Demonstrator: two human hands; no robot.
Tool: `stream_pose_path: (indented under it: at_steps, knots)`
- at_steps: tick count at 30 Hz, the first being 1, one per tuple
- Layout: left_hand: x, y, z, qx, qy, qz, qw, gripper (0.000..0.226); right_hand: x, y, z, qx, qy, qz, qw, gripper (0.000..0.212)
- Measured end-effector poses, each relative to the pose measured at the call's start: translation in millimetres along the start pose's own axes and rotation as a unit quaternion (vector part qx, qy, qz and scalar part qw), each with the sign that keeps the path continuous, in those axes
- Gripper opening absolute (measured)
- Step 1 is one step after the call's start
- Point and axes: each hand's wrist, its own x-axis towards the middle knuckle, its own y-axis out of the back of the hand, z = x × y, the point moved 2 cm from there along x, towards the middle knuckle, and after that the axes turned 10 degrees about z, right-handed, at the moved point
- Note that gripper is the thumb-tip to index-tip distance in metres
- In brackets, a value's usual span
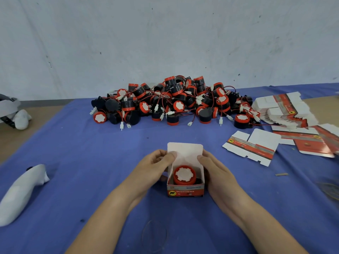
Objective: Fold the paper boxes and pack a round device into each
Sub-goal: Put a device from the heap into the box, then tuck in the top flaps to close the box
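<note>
Centrally, box (185, 188) upright, lid flap raised, round device (184, 174) face-up inside, left hand (156, 166) and right hand (217, 168) gripping its sides.

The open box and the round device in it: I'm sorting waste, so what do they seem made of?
The box looks like thin paperboard: red print outside, plain matt white inside, creased flaps. The round device seems moulded plastic, smooth red rim, with a matt white disc, perhaps paper, on top.

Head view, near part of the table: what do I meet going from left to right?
white cloth bundle → left hand → open paper box with a round device inside → right hand → flat unfolded box blank
</note>
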Motion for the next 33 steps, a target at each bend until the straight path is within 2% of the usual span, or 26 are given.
stream_pose_path:
  at_steps: [2,5,7,10,15,18,20,22,25,28,33]
  knots:
    - [0,0,1,0.039,-0.048,-0.002,0.998,0.035,-3,-1,0,-0.006,-0.004,-0.023,1.000,0.035]
    - [-4,-6,1,0.096,-0.119,-0.021,0.988,0.017,-6,-3,0,-0.022,0.000,-0.039,0.999,0.032]
    - [-5,-9,0,0.094,-0.122,-0.026,0.988,0.016,-5,-3,-2,-0.023,0.002,-0.038,0.999,0.036]
    - [-5,-8,1,0.085,-0.117,-0.016,0.989,0.014,-5,-1,-5,-0.004,-0.005,-0.052,0.999,0.057]
    - [-6,-11,-1,0.103,-0.136,0.012,0.985,0.015,-7,-2,-6,0.002,-0.008,-0.076,0.997,0.059]
    - [-7,-11,-3,0.121,-0.150,-0.003,0.981,0.020,-11,-8,-5,-0.094,0.033,-0.077,0.992,0.053]
    - [-9,-8,-6,0.112,-0.143,-0.012,0.983,0.023,-14,-13,-2,-0.151,0.070,-0.064,0.984,0.035]
    - [-11,-5,-9,0.099,-0.138,-0.021,0.985,0.026,-17,-16,0,-0.162,0.086,-0.048,0.982,0.023]
    - [-17,2,-7,0.100,-0.161,-0.018,0.982,0.038,-22,-20,1,-0.152,0.112,-0.018,0.982,0.028]
    - [-20,8,-8,0.128,-0.185,-0.013,0.974,0.040,-24,-19,2,-0.177,0.147,0.012,0.973,0.029]
    - [-26,17,-11,0.208,-0.186,0.004,0.960,0.070,-21,-1,-4,-0.234,0.134,-0.019,0.963,0.054]
